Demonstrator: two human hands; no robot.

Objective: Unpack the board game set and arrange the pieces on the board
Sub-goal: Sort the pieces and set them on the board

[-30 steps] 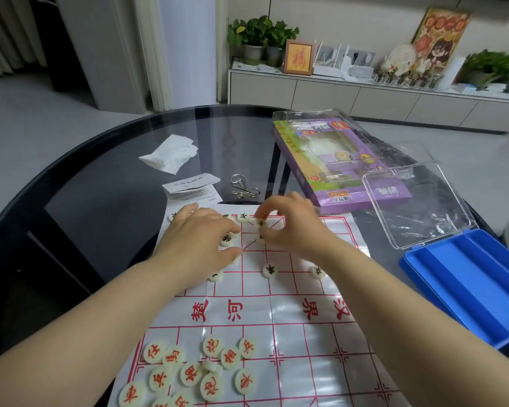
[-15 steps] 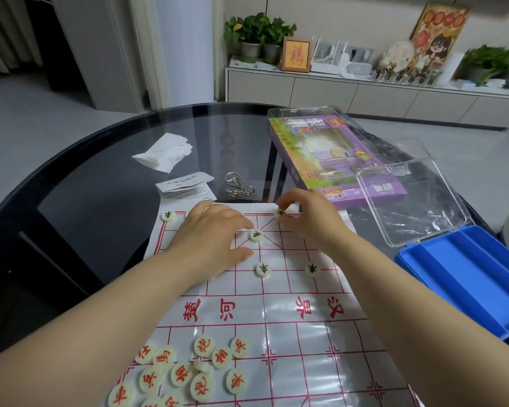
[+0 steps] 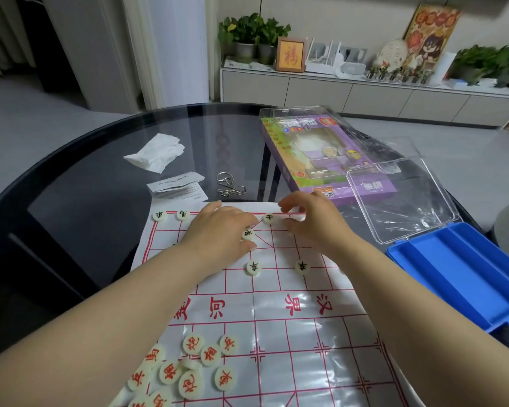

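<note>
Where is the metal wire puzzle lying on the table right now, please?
In the head view, the metal wire puzzle lies on the glass table just beyond the board's far edge, between the folded leaflet and the purple box.

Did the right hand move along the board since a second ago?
Yes. The right hand has slid right along the far edge of the white paper game board, from its middle column to beside the round black-marked piece.

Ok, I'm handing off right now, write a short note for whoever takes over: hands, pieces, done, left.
Left hand: flat on the board's far rows, beside a black piece; grip unclear.
Right hand: fingers curled at the far edge by another black piece; grip unclear.
Done: board unfolded, several black pieces placed on far rows, blue case emptied.
Left: finish the black side, then set out the red pieces heaped at the near-left corner.
</note>
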